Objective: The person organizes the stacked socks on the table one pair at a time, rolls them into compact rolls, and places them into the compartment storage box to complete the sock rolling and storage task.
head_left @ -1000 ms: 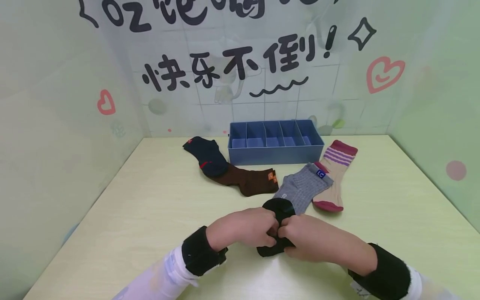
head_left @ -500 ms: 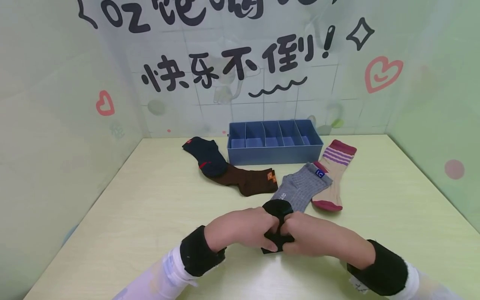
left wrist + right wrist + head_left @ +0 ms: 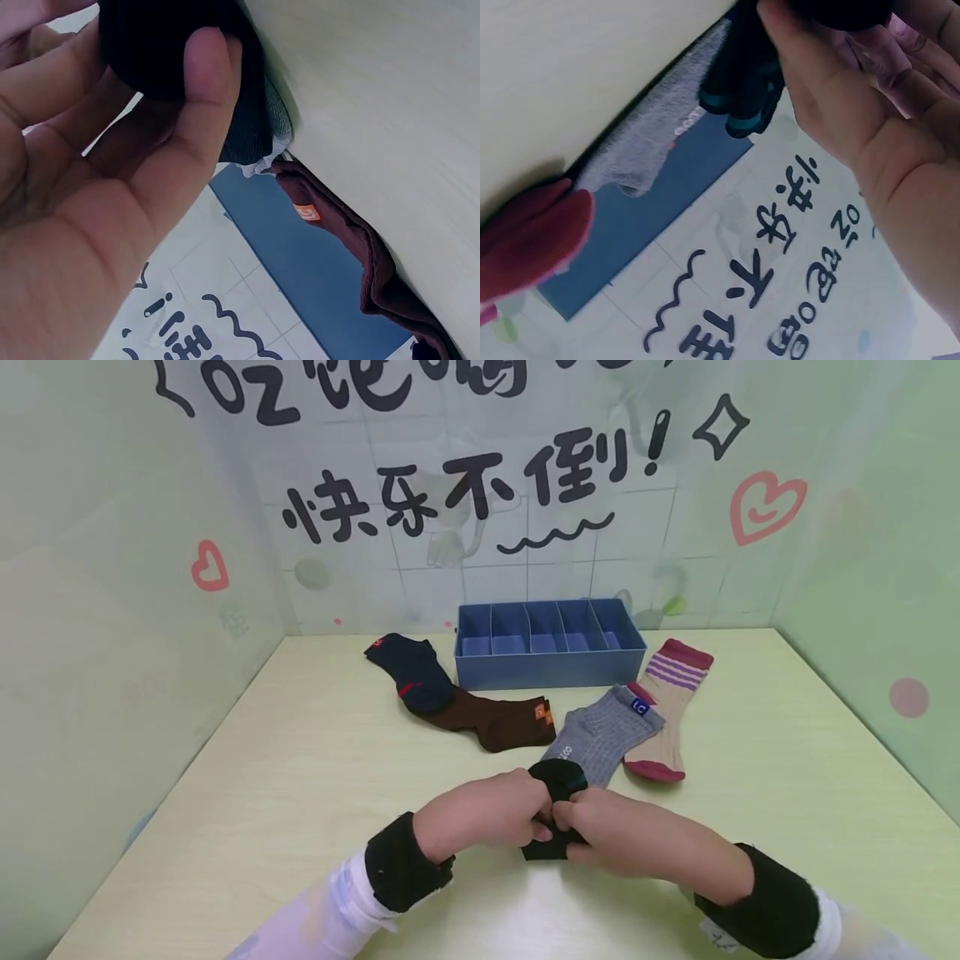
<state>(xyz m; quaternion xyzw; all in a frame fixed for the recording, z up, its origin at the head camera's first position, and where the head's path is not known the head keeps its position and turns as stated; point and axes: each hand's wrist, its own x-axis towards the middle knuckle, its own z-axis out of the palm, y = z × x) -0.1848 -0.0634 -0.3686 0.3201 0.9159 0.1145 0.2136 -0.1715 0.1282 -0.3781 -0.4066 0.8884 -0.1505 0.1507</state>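
Observation:
Both hands hold a black sock (image 3: 558, 774) low over the near middle of the table. My left hand (image 3: 483, 810) pinches it from the left; its thumb and fingers also grip the dark fabric (image 3: 142, 45) in the left wrist view. From the right, my right hand (image 3: 630, 833) grips the same sock, fingertips close to the left hand's. Teal-edged dark folds (image 3: 742, 86) hang beside the right hand in its wrist view. The hands cover the sock's middle. Just beyond it lies a grey sock (image 3: 603, 731) with a blue label, touching or overlapped by the black one.
A blue box (image 3: 551, 671) with several compartments stands at the back against the wall. Under the grey sock's cuff lies a beige sock (image 3: 667, 735) with maroon ends. To the left, a navy sock (image 3: 416, 677) overlaps a brown sock (image 3: 517, 724) on the pale table (image 3: 300, 793).
The black sock's near end has drawn in and now shows a straighter edge. Both hands shifted slightly while keeping hold of it. The other socks and the box stayed put.

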